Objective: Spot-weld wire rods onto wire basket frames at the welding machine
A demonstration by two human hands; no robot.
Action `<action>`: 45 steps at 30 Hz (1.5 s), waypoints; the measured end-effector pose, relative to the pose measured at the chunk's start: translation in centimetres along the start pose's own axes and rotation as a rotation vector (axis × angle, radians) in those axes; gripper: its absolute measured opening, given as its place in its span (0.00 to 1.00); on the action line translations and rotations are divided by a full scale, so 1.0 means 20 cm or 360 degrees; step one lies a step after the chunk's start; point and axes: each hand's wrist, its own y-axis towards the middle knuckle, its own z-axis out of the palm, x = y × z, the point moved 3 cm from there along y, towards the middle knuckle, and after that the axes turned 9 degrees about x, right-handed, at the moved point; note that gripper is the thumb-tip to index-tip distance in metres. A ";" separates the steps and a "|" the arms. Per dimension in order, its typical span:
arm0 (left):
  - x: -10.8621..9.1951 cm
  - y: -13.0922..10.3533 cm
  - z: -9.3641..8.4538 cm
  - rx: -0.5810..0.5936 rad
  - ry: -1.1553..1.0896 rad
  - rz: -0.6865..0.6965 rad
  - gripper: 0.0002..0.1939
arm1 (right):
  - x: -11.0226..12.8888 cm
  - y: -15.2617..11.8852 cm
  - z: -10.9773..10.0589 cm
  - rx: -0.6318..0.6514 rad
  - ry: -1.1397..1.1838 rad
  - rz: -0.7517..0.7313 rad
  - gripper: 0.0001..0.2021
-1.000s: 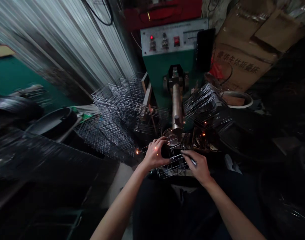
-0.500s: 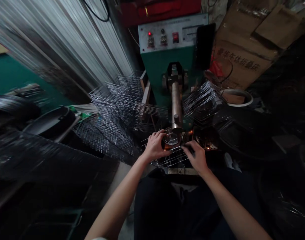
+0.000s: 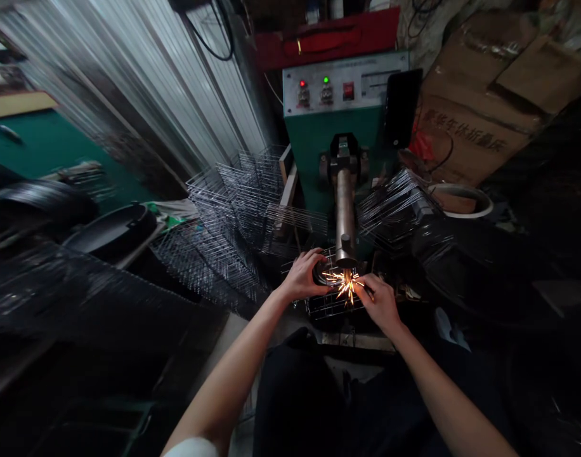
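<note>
Below the metal electrode arm (image 3: 346, 216) of a green spot welder (image 3: 302, 143) lies a wire grid (image 3: 331, 310). A round wire ring (image 3: 321, 273) sits on the grid, partly covered by my left hand (image 3: 306, 277). That hand is curved round the ring's left side, fingers at the back and thumb in front. Orange sparks (image 3: 346, 284) spray out under the electrode tip, between my two hands. My right hand (image 3: 377, 299) pinches at the right of the sparks; what lies between its fingertips is too small and dark to name.
Stacked wire grids (image 3: 233, 216) stand to the left of the welder, and bent wire pieces (image 3: 390, 203) lie at its right. A phone-like black slab (image 3: 403, 108) is at the control panel (image 3: 366, 86). Farther right are a white-rimmed bucket (image 3: 483, 206) and cardboard boxes (image 3: 481, 120).
Sparks have appeared under the electrode, and a green lamp has lit beside the red one. My right hand has closed in on the tip. The whole view has shifted slightly.
</note>
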 end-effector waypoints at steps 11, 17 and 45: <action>0.37 -0.44 0.09 -0.0117 -0.0917 -0.0377 0.75 | -0.17 -0.39 -0.22 0.0187 0.0737 0.0702 0.17; 0.44 -0.47 0.30 0.0003 -0.1818 -0.0506 0.68 | -0.13 -0.56 -0.21 -0.0052 0.0949 0.0910 0.21; -0.24 -0.36 0.36 -0.0095 -0.0971 -0.0297 0.60 | 0.52 -0.31 -0.17 0.0814 -0.0301 -0.0280 0.09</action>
